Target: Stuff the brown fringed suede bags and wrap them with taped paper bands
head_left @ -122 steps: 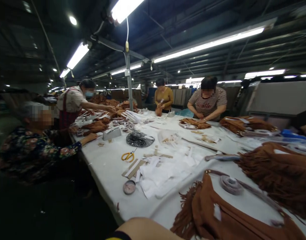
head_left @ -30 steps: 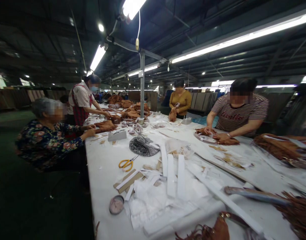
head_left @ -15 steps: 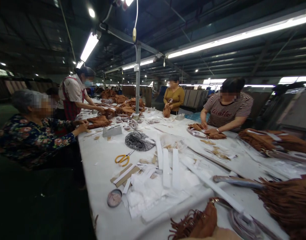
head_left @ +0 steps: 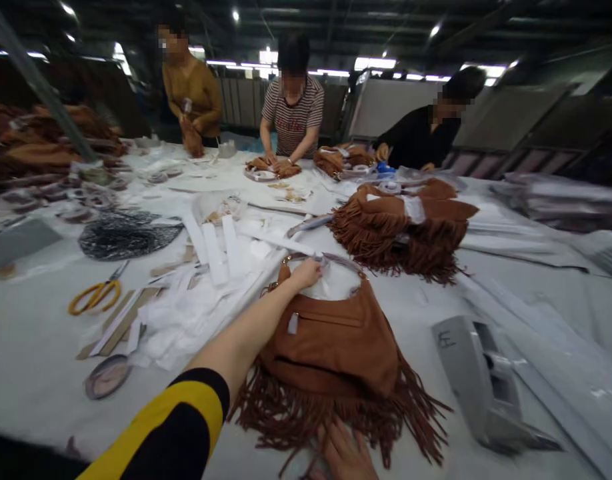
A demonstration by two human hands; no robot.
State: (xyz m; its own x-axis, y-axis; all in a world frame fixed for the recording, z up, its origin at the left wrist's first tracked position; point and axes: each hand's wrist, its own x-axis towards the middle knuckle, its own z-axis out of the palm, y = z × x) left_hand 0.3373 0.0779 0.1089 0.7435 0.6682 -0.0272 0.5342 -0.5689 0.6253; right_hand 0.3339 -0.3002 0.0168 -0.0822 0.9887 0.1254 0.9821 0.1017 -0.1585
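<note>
A brown fringed handbag (head_left: 331, 347) lies on the white table in front of me, its zip side up and its fringe spread toward me. From the lower left my arm, in a yellow and black sleeve, reaches to the top of the bag. There my left hand (head_left: 306, 272) is closed on the bag's strap (head_left: 346, 261), which has pale wrapping around it. My right hand (head_left: 345, 455) is at the bottom edge of the view, fingers apart at the lower fringe; some strands cover the fingertips.
Right of the bag stands a grey tape dispenser (head_left: 479, 380). Yellow-handled scissors (head_left: 97, 293), a tape roll (head_left: 107, 377) and white paper scraps (head_left: 173, 327) lie left. More fringed bags (head_left: 401, 223) are stacked beyond. Several co-workers stand across the table; a post (head_left: 46, 87) rises at left.
My view has swung right and down. The handbag, partly visible at the bottom before, is now central, with my left hand at its strap and my right hand by its fringe.
</note>
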